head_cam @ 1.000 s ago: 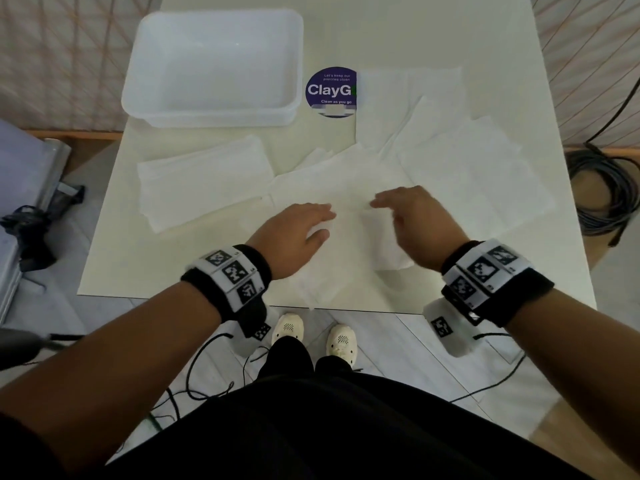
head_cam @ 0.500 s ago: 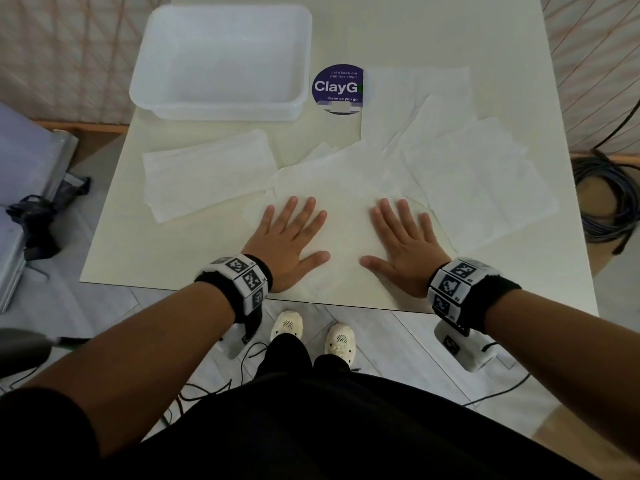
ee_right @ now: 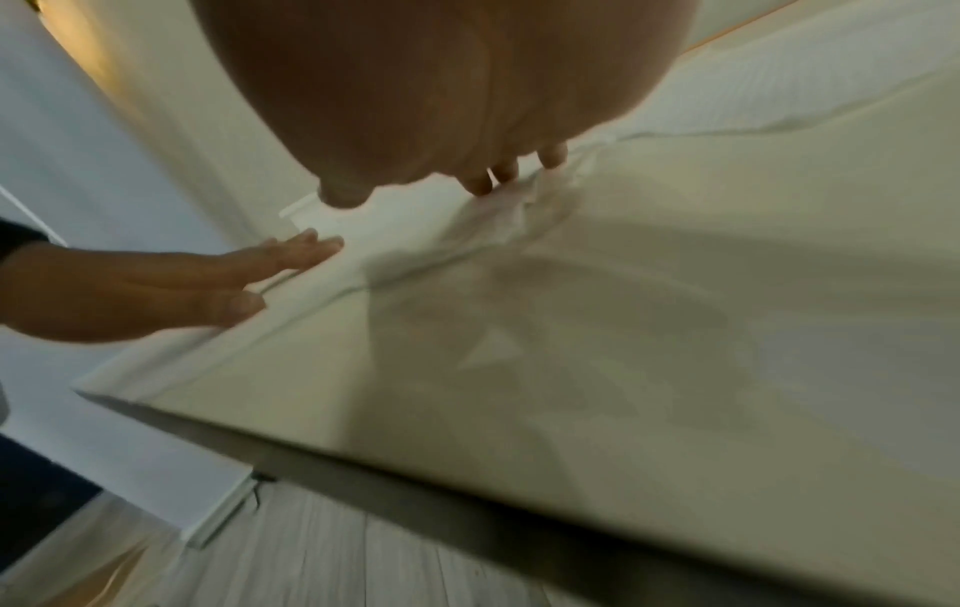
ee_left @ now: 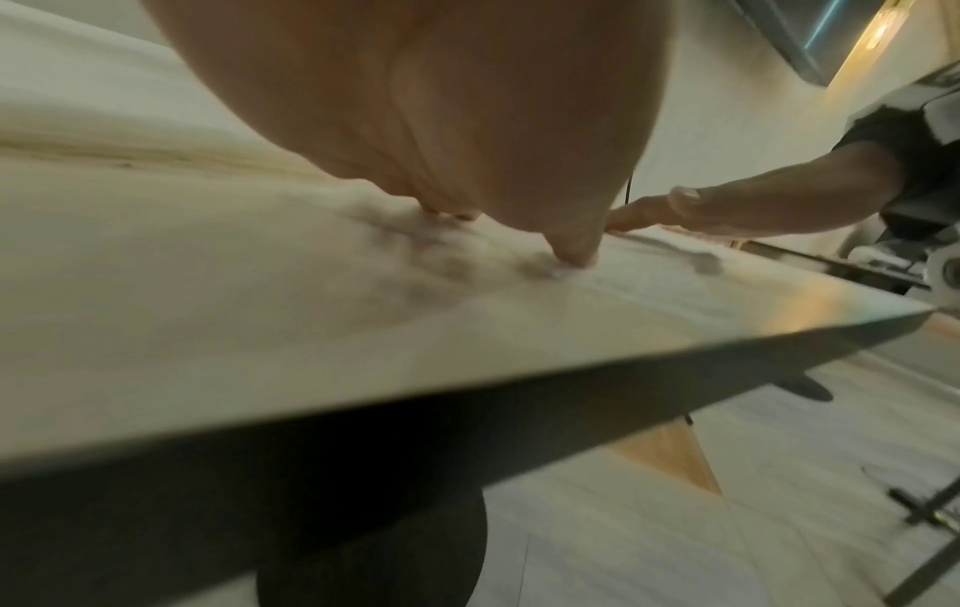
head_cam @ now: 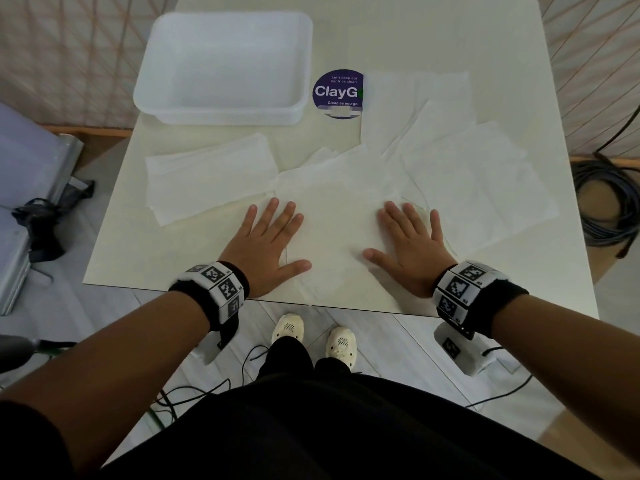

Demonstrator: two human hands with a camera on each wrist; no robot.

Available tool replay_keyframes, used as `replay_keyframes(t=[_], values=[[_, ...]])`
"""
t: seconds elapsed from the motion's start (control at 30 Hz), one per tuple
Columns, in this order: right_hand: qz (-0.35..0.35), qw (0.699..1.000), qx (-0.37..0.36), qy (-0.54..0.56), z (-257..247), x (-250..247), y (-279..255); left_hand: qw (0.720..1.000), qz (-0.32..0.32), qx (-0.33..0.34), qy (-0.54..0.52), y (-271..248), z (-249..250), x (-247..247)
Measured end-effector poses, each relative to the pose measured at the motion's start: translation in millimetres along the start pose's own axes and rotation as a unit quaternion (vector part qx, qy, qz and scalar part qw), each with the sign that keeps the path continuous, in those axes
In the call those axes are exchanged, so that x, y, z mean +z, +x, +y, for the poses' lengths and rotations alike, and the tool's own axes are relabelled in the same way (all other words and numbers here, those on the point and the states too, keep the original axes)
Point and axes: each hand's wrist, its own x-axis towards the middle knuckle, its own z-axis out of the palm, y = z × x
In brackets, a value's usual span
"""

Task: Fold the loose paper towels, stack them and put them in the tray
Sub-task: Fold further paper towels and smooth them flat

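A white paper towel (head_cam: 336, 237) lies flat near the table's front edge. My left hand (head_cam: 266, 244) presses its left side with straight, spread fingers, and my right hand (head_cam: 412, 247) presses its right side the same way. A folded stack of towels (head_cam: 207, 181) sits to the left. Several loose towels (head_cam: 460, 161) overlap at the right. The clear plastic tray (head_cam: 221, 112) stands at the back left, with nothing in it. The left wrist view shows my left hand (ee_left: 467, 123) flat on the towel; the right wrist view shows my right hand (ee_right: 442, 102) likewise.
A round purple sticker (head_cam: 337, 93) lies on the white table (head_cam: 138, 258) between tray and loose towels. Coiled black cable (head_cam: 609, 202) lies on the floor to the right, grey equipment (head_cam: 27, 202) to the left. My feet (head_cam: 311, 334) stand below the table's front edge.
A second ago both hands were curled over the towel, folding it. They then flattened onto it and have slid apart, left hand leftward and right hand rightward, smoothing the towel.
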Motion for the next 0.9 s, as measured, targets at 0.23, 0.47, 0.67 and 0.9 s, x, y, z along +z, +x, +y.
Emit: replay_keyframes(t=[0.23, 0.47, 0.67, 0.9], values=[[0.090, 0.994, 0.057, 0.017, -3.5, -34.8, 29.3, 0.998, 0.023, -0.029, -0.049, 14.1, 13.8, -41.1], [0.072, 0.994, 0.081, 0.016, 0.1, -48.7, 40.0, 0.977, 0.115, 0.006, -0.177, 43.5, 34.2, -57.1], [0.080, 0.992, 0.056, 0.074, -3.4, -53.2, 39.8, 0.956, 0.081, 0.038, -0.280, 62.2, 53.6, -52.7], [0.039, 0.949, 0.042, 0.309, -11.2, -81.7, 48.2, 0.921, 0.133, 0.018, -0.365, 66.2, 43.0, -53.5]])
